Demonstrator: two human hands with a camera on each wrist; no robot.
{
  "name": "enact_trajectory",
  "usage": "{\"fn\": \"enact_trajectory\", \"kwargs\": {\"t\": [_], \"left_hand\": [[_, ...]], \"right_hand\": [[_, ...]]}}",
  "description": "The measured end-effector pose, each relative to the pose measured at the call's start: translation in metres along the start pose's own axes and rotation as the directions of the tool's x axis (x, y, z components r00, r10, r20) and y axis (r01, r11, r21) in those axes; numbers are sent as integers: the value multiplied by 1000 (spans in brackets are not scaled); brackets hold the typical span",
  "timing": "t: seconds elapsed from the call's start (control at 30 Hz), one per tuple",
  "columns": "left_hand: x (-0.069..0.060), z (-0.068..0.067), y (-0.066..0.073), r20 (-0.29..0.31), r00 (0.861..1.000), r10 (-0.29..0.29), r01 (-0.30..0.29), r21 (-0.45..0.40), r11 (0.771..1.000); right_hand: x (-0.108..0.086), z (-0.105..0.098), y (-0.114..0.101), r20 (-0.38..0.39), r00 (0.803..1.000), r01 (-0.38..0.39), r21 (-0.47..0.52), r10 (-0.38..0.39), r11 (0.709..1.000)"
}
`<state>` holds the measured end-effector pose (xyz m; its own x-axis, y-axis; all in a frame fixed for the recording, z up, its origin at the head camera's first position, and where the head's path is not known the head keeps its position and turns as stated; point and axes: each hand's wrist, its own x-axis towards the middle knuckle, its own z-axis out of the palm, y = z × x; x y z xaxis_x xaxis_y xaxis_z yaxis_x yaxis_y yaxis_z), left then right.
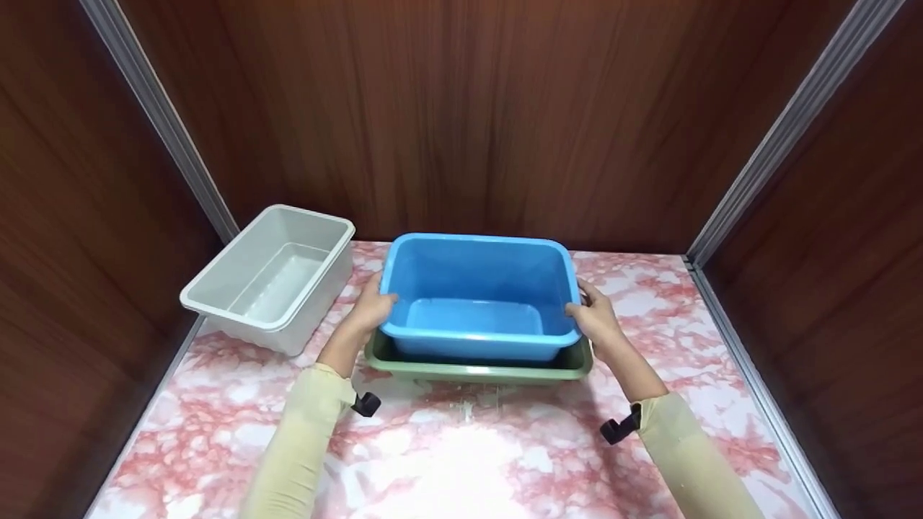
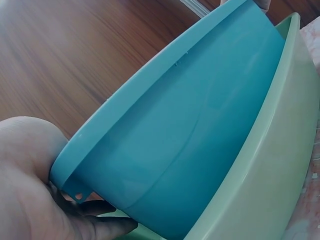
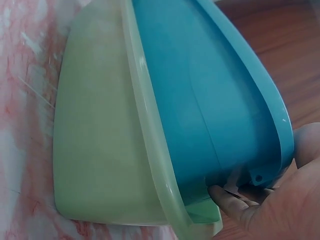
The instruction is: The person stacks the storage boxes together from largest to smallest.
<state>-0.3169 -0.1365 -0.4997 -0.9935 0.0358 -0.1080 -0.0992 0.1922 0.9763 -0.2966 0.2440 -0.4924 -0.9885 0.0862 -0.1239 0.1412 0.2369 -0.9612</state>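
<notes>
Left hand (image 1: 371, 304) and right hand (image 1: 597, 317) clamped on opposite ends of the blue tub (image 1: 476, 270), thumbs over its rim. Blue tub sits partway inside the green tub (image 1: 479, 371), rim higher; nesting looks half done, inward or outward can't tell. Grey tub (image 1: 317, 304) left of the green tub, apart, un-nested.

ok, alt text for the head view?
A person's left hand and right hand hold a blue tub by its ends, partly inside a green tub on a pink-and-white marbled table. A pale grey tub sits at left; brown panels stand behind.
</notes>
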Motion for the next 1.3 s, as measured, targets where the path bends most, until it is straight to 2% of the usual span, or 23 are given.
{"fn": "enact_trajectory", "kwargs": {"t": [0.27, 0.37, 0.5, 0.6, 0.77, 0.9, 1.03, 1.17, 1.3], "left_hand": [[-1, 1, -3, -12, 1000, 21, -20, 32, 999], [-1, 2, -2, -16, 999, 40, -39, 42, 998], [-2, 3, -1, -47, 998, 46, -41, 108, 993], [-4, 4, -2, -77, 996, 52, -39, 158, 987], [-4, 7, -3, -103, 992, 73, -50, 213, 976], [-5, 6, -1, -119, 989, 83, -54, 228, 972], [-6, 6, -2, -121, 988, 90, -64, 208, 976], [-8, 7, -7, -132, 987, 91, -64, 199, 978], [-6, 8, -5, -153, 985, 77, -36, 256, 966]], "right_hand": [[-2, 2, 0, 1, 1000, 14, -82, -14, 997], [-1, 2, 1, -19, 998, 57, -104, -59, 993], [-2, 4, 6, -36, 989, 138, -183, -147, 973], [-5, 4, 9, -62, 968, 219, -277, -245, 936], [-9, 3, 11, -95, 900, 351, -423, -426, 836], [-11, 3, 10, -93, 856, 395, -517, -509, 759], [-13, 4, 12, -96, 842, 386, -581, -531, 716], [-15, 5, 15, -87, 843, 380, -604, -531, 701], [-15, 2, 11, -69, 844, 378, -627, -532, 681]]}}
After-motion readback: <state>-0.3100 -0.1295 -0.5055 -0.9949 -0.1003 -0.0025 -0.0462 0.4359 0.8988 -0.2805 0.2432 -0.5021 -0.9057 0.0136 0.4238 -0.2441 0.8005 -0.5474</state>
